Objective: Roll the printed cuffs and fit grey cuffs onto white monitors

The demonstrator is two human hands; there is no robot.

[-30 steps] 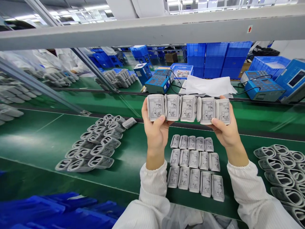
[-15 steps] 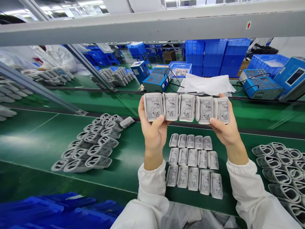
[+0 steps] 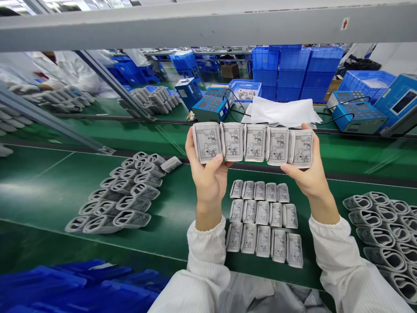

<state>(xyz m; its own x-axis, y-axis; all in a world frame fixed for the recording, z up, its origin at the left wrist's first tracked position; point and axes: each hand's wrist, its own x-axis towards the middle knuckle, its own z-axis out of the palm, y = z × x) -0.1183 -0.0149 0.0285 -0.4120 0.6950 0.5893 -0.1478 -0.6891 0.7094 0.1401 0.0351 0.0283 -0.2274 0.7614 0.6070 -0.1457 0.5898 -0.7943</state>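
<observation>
A row of five folded grey cuffs (image 3: 255,142) is being held up over the table (image 3: 176,213), its printed faces being turned toward the camera. The left end is being gripped by the left hand (image 3: 208,178), the right end by the right hand (image 3: 308,176); the row is being clasped between thumbs in front and fingers mostly hidden behind. Below it, three rows of flat cuffs (image 3: 262,213), five in each, are being carried by the table between the white sleeves (image 3: 208,256). A group of looped cuffs (image 3: 133,218) is being borne on the left side, another group (image 3: 382,257) on the right. Beyond, white sheets (image 3: 283,112) are being flanked by blue devices (image 3: 210,106).
</observation>
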